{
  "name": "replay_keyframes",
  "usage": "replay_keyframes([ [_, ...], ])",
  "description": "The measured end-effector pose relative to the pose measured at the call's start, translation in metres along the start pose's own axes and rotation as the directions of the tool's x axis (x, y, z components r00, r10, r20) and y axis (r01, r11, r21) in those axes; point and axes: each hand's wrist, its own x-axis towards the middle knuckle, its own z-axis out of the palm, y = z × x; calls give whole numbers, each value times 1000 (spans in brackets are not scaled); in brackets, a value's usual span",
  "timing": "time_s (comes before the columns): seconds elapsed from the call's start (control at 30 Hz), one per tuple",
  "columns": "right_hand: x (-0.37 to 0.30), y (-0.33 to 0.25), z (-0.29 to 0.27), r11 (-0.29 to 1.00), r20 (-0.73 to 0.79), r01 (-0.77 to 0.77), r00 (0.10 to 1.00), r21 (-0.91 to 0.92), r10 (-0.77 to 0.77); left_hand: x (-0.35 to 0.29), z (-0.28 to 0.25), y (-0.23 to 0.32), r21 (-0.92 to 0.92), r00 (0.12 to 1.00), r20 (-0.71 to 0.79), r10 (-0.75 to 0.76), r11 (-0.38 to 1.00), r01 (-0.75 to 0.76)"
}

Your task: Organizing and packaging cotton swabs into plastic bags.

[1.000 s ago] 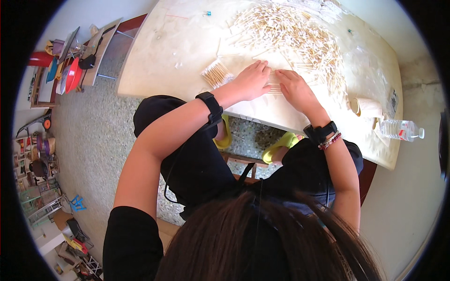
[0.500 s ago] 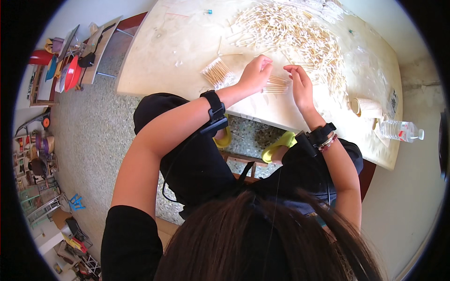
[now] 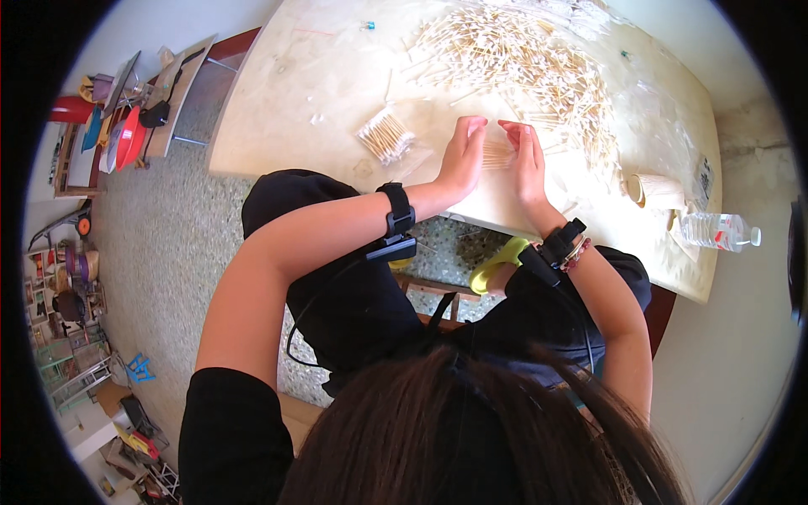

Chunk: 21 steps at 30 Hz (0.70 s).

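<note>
Instead of lying flat over the cotton swabs [image 3: 498, 156] as they did a second ago, the person's left hand [image 3: 463, 160] and right hand [image 3: 526, 162] are now standing on edge near the front edge of the tabletop [image 3: 295, 93], palms facing across the bundle. Since half a second ago, the right hand is drawing closer to the left, the swabs are spreading less widely, and the left wristband [image 3: 399, 210] is sitting farther toward the tabletop's right edge.
</note>
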Motion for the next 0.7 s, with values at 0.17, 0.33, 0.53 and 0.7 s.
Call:
replay_keyframes([
  [0.17,0,-1,4,999,-21,-5,1000,-31,4,-12,-2,4,-24,999,36,-30,999,31],
  [0.33,-4,-3,7,1000,-21,-6,1000,4,6,-22,-2,3,-66,998,8,-55,996,56],
  [0.53,-13,-3,13,998,-40,-8,999,-64,5,-31,-4,2,307,974,160,160,930,-203],
  [0.7,-14,-6,15,995,-88,36,995,-93,-44,-22,-9,3,297,951,195,242,909,-292],
])
